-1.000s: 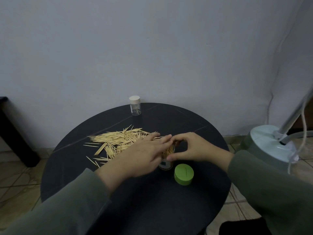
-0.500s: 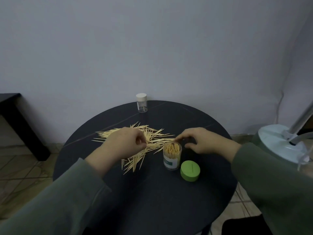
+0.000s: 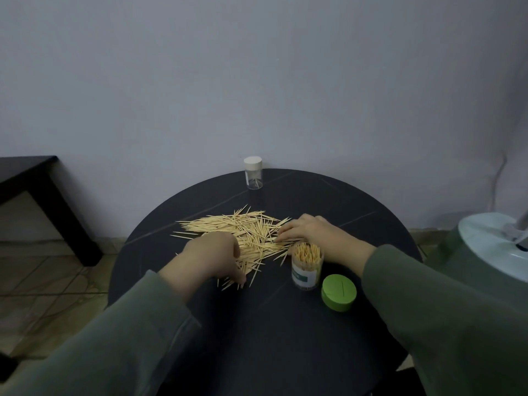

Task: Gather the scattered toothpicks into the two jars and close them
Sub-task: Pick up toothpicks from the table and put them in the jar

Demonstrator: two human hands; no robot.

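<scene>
Round dark table (image 3: 285,338) bears toothpicks (image 3: 240,232) lying mostly left-right, fanned.

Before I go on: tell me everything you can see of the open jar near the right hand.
The open jar is a clear, plastic-looking cylinder standing upright on the dark round table. It has no lid on and is packed with toothpicks standing on end, tips reaching its rim. A white and green label wraps its lower part. The green lid lies just beside it on the near right. The right hand is behind it; contact is unclear.
</scene>
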